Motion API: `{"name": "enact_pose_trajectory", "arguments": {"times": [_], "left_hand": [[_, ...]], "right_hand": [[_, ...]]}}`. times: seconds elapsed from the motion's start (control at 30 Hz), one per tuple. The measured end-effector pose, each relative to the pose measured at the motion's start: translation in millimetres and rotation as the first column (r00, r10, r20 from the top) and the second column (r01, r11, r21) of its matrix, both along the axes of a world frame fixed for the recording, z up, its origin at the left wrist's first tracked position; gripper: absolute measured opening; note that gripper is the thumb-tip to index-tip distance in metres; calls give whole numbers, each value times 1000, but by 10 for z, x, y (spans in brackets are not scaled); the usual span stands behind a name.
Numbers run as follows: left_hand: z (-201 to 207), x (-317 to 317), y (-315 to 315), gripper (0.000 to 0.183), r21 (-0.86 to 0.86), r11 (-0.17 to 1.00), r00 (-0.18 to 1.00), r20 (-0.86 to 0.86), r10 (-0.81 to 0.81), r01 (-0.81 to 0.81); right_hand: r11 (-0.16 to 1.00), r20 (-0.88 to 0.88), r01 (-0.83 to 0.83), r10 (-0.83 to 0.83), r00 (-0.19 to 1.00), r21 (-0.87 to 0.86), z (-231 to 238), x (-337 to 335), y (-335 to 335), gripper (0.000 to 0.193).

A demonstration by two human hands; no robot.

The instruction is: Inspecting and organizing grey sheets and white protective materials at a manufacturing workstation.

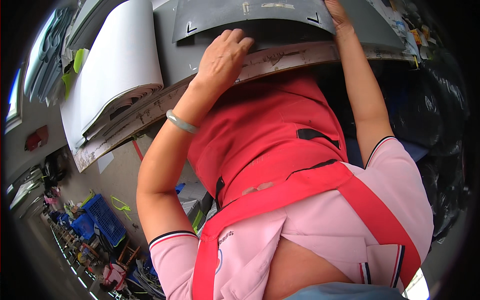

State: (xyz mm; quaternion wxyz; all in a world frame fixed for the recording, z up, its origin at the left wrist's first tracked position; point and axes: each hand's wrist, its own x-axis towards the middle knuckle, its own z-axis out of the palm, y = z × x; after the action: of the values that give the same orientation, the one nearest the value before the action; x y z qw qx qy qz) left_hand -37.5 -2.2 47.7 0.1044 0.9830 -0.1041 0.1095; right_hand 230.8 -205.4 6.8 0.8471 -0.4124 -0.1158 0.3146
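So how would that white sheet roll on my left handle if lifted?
The white sheet roll is probably floppy, since it curls over itself; likely heavy, given its layers; and may unroll, as nothing visible ties it.

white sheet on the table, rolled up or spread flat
Mostly rolled up: the white sheet shows several curled layers at its near end.

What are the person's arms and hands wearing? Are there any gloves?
No gloves show! The left hand has a smooth, pale grey-green bangle above its wrist. The right hand, only partly visible, has none. Both short sleeves are pink, edged with dark, white and red stripes.
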Motion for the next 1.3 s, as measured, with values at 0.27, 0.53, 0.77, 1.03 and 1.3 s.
{"name": "enact_pose_trajectory", "arguments": {"times": [0.27, 0.53, 0.77, 1.03, 1.3], "left_hand": [[-202, 1297, -1143, 31, -157, 968, 936, 327, -134, 194], [23, 1699, -846, 25, -769, 573, 921, 385, 63, 282], [532, 1315, 722, 30, -999, -44, 983, 18, 183, 27], [1137, -1039, 3788, 21, -896, 241, 134, 205, 970, -373], [-12, -3123, 4236, 57, -247, -178, -209, 107, 972, -952]], "right_hand": [[981, -95, 67, -50, 994, 181, 473, -168, -272, 52], [863, -91, -107, 173, 981, 493, 351, -330, -464, 25], [931, -179, -97, 169, 969, 353, 10, -187, -759, 38], [979, -263, 20, 34, 964, 201, -300, 128, -970, 53], [989, -230, -119, 135, 964, 84, 119, -84, -623, 48]]}}
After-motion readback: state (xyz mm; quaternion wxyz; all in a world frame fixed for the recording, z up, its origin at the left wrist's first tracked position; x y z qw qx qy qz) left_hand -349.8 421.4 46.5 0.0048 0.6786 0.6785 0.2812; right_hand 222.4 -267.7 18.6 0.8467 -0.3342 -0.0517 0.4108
